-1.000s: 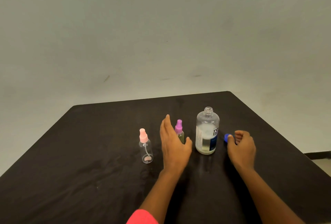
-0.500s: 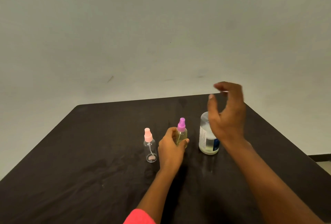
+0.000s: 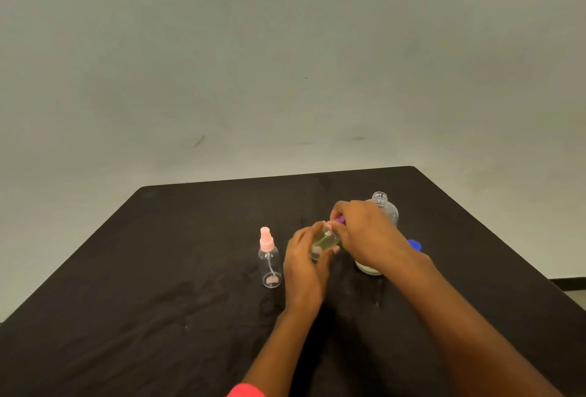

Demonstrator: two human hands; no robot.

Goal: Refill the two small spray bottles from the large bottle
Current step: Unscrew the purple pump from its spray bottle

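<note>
Early on: large bottle opened, first sprayer top seemingly next, nothing poured yet.
Left hand [image 3: 304,258] grips the tilted purple bottle [image 3: 326,240] mid-table; right hand [image 3: 364,235] pinches its top [image 3: 341,221]. Large bottle [image 3: 389,212], at their 2 o'clock, stands uncapped, cap [image 3: 415,245] at its 3 o'clock. Pink bottle [image 3: 269,262], at 9 o'clock, is closed and looks empty.

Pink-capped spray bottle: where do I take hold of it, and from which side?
Take the pink-capped spray bottle around its clear cylindrical body, below the pink sprayer. It stands upright on the table; come in from its left, since the left hand holding the purple-capped bottle crowds its right.
</note>
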